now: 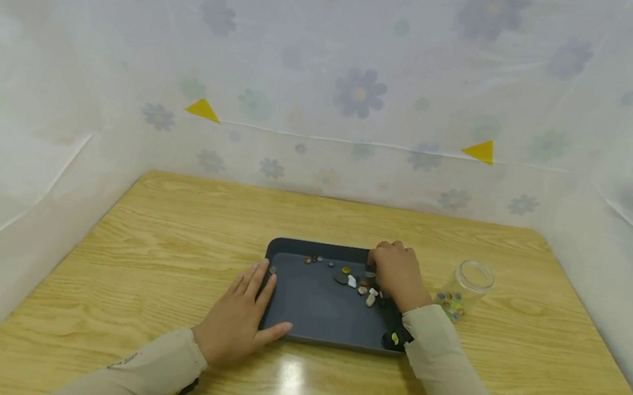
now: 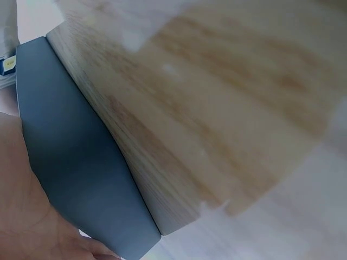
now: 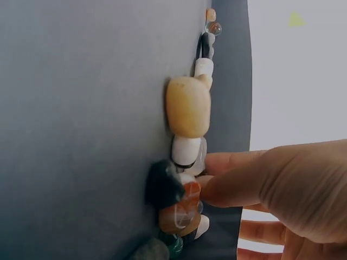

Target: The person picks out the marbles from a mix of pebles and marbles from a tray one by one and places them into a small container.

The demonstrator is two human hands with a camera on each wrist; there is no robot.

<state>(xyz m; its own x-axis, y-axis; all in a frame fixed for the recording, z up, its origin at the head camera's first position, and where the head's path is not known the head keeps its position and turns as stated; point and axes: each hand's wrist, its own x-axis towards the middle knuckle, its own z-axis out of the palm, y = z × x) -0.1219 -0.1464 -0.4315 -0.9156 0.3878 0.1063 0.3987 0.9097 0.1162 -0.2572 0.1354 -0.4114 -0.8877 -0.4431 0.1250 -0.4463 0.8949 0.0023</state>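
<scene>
A dark grey tray (image 1: 318, 312) sits on the table with mixed pebbles (image 1: 370, 299) gathered at its right side. My left hand (image 1: 238, 321) rests along the left wall, fingers extended, thumb over the front rim. At the back right corner, my right hand (image 1: 399, 276) reaches in with bent fingers. Its thumb and forefinger (image 3: 230, 187) come close together among the pebbles in the right wrist view, right by an orange-and-white striped stone (image 3: 187, 203). I cannot tell whether they pinch one. A yellowish pebble (image 3: 188, 106) and a dark stone (image 3: 164, 184) lie nearby.
Right of the tray stands an uncapped clear jar (image 1: 475, 297) with colourful marbles (image 1: 450, 305) at its bottom. A few small round pieces (image 1: 308, 260) lie along the tray's back wall. White flowered sheeting (image 1: 312, 55) encloses the wooden table (image 1: 165, 237) behind and at both sides.
</scene>
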